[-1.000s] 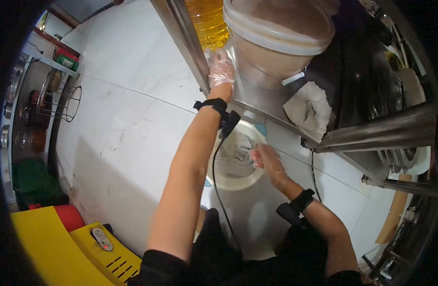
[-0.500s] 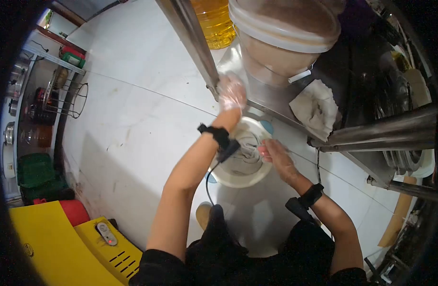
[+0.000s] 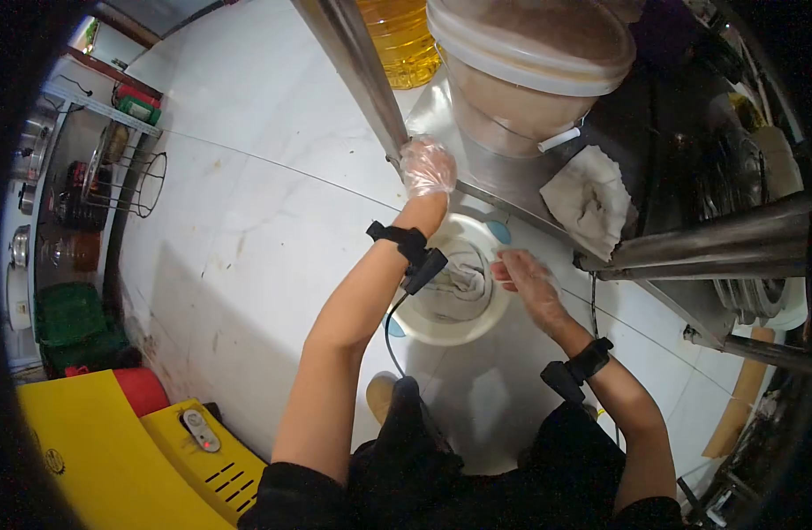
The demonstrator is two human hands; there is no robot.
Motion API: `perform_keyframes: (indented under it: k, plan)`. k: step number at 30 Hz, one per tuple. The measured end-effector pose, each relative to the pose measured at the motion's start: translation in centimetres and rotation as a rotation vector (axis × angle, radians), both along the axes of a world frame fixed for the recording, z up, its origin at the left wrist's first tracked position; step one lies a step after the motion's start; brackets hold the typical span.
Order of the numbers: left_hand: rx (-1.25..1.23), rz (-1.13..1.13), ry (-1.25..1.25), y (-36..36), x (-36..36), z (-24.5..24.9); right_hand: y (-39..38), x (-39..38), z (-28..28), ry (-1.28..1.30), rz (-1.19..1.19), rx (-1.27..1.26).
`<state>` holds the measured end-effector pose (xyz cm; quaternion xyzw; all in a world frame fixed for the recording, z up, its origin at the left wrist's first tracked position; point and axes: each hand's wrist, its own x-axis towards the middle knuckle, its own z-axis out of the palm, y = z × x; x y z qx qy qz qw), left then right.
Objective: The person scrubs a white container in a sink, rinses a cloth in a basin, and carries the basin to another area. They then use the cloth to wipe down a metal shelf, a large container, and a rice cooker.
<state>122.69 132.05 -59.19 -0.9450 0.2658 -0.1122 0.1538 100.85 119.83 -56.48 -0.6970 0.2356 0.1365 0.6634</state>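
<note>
My left hand [image 3: 429,165], in a clear plastic glove, is closed against the foot of a metal leg [image 3: 362,75] at the corner of the low steel shelf [image 3: 490,177]. What its fingers hold, if anything, is hidden. Below it on the floor stands a cream basin [image 3: 453,339] with a wet grey cloth [image 3: 463,287] bunched inside. Also gloved, my right hand [image 3: 525,278] hovers at the basin's right rim, its fingers loosely bent and apart, with nothing visible in them.
On the shelf are a lidded bucket [image 3: 521,106] and a crumpled whitish cloth [image 3: 589,201]. Behind the leg stands a jug of yellow oil [image 3: 399,40]. A yellow case [image 3: 97,450] and a green crate [image 3: 70,314] are at left, below a wire rack [image 3: 136,181].
My right hand has drawn slightly right, away from the cloth in the basin, and its fingers have loosened. My left hand stays by the metal leg.
</note>
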Motion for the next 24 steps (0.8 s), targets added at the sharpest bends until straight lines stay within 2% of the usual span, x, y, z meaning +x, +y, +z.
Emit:
perform_keyframes:
  k: [1, 2, 3, 4, 6, 7, 9, 10, 11, 13, 15, 17, 18, 20, 21, 24]
  plan:
    - [-0.06, 0.185, -0.112, -1.0, -0.2, -0.4, 0.1, -0.1, 0.3, -0.001, -0.001, 0.002]
    - [-0.034, 0.121, -0.002, -1.0, -0.6, -0.8, 0.2, -0.1, 0.6, 0.005, 0.002, 0.005]
    - [-0.011, 0.058, 0.102, -0.9, -2.1, 1.6, 0.2, 0.0, 0.9, 0.006, 0.005, 0.004]
    - [-0.023, 0.016, 0.18, -1.2, -3.1, 1.9, 0.2, 0.0, 0.7, 0.002, 0.003, 0.005]
    - [-0.337, -0.022, 0.038, -1.9, -7.1, 1.7, 0.1, 0.0, 0.3, 0.027, -0.034, 0.016]
    - [-0.563, -0.073, 0.092, -2.0, -7.8, 0.2, 0.2, 0.0, 0.3, 0.026, -0.034, 0.016]
    - [-0.485, -0.083, 0.002, -1.9, -5.0, -3.9, 0.3, 0.0, 0.3, 0.026, -0.012, 0.022]
    - [-0.409, -0.095, -0.087, -1.4, -4.6, -1.4, 0.3, 0.0, 0.4, 0.028, -0.011, 0.019]
    - [-0.337, -0.003, -0.033, -0.8, -4.6, 1.0, 0.3, 0.0, 0.4, 0.01, 0.0, 0.026]
    - [-0.042, -0.002, 0.113, 0.2, -0.9, 2.0, 0.3, -0.1, 0.4, -0.009, 0.011, 0.034]
    - [-0.055, 0.082, 0.148, -0.6, -0.8, 1.9, 0.4, 0.0, 0.3, -0.013, 0.012, 0.012]
    - [-0.067, 0.047, 0.129, -0.9, -2.7, 1.9, 0.4, 0.1, 0.6, -0.014, 0.017, 0.012]
    - [-0.086, -0.049, 0.165, -0.8, -4.1, 2.6, 0.3, 0.1, 0.6, -0.01, 0.021, 0.006]
    - [-0.452, -0.051, 0.05, -1.7, -7.5, 2.0, 0.2, 0.1, -0.3, -0.025, 0.013, 0.024]
    - [-0.337, -0.134, 0.086, -1.9, -7.4, 1.8, 0.4, 0.1, -0.6, -0.04, 0.005, 0.042]
    - [-0.27, -0.139, 0.073, -1.1, -5.0, 1.4, 0.6, 0.3, -0.7, 0.0, 0.018, -0.002]
